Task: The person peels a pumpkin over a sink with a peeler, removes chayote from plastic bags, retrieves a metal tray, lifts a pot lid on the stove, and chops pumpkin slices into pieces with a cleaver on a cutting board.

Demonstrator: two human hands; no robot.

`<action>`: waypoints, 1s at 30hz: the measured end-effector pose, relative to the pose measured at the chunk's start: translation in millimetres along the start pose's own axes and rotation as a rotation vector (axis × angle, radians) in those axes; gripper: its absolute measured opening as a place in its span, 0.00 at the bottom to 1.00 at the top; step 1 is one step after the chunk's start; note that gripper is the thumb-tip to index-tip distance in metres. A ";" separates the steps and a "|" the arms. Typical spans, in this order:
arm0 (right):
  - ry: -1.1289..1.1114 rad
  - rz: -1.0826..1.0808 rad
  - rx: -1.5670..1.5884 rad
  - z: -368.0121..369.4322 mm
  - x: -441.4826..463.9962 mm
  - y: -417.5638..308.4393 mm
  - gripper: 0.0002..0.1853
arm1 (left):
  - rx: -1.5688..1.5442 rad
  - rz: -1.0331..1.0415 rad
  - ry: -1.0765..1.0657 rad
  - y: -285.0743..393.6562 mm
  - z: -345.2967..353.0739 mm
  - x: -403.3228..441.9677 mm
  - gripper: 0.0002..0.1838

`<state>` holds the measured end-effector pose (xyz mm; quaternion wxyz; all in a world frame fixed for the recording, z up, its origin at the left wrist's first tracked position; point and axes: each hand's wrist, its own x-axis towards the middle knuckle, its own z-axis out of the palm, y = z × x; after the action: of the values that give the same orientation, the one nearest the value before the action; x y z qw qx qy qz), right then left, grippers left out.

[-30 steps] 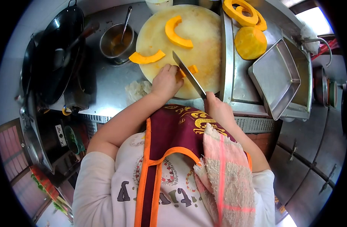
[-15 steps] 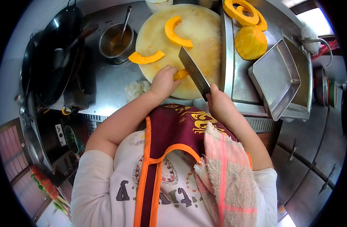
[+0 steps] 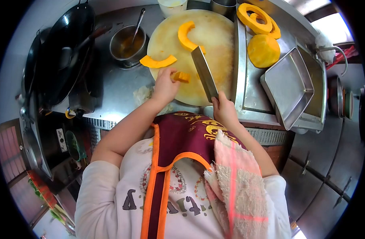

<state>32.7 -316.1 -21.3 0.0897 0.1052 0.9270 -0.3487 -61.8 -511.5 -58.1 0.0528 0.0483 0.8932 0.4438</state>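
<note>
My right hand grips the handle of a cleaver, whose broad blade points away from me over the round cutting board. To the left of the blade, my left hand pinches the left end of a short pumpkin piece lying on the board. Two curved pumpkin slices rest farther off: one slice at the board's left edge, another slice near the middle, its lower end beside the blade's tip. A small orange bit shows just left of the blade.
A metal pot with brown liquid and a spoon stands left of the board. Pumpkin rings, a peeled pumpkin chunk and a metal tray are at right. Black woks lean far left. A white container stands behind the board.
My left hand has shifted slightly left, and the short pumpkin piece lies farther from the blade. The cleaver has moved a little and stands steeper. The whole view has shifted slightly.
</note>
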 end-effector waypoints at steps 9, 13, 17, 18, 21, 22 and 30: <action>0.007 -0.174 -0.087 -18.2 -10.1 -14.7 0.10 | -0.132 -0.078 -0.046 5.9 13.2 6.1 0.12; -0.055 -0.175 -0.153 -25.0 -11.0 -19.0 0.09 | -0.149 -0.085 -0.144 10.6 15.3 9.3 0.10; -0.150 -0.116 -0.243 -33.3 -12.4 -26.5 0.09 | -0.150 -0.102 -0.098 16.0 17.0 5.5 0.11; -0.185 -0.103 -0.267 -35.5 -12.3 -28.3 0.10 | -0.151 -0.114 -0.084 17.4 17.2 4.8 0.11; -0.285 -0.064 -0.306 -42.2 -10.0 -34.6 0.09 | -0.126 -0.112 -0.053 16.7 18.9 4.1 0.11; -0.318 -0.051 -0.314 -43.6 -9.1 -36.3 0.08 | -0.114 -0.105 -0.044 16.2 19.3 3.8 0.11; -0.405 0.004 -0.302 -33.9 1.6 -43.0 0.06 | -0.073 -0.055 -0.034 11.8 23.9 3.2 0.10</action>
<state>17.0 -324.9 30.4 0.2888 0.0206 0.9316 -0.2198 -61.3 -485.1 -63.2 0.0818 0.0290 0.8763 0.4738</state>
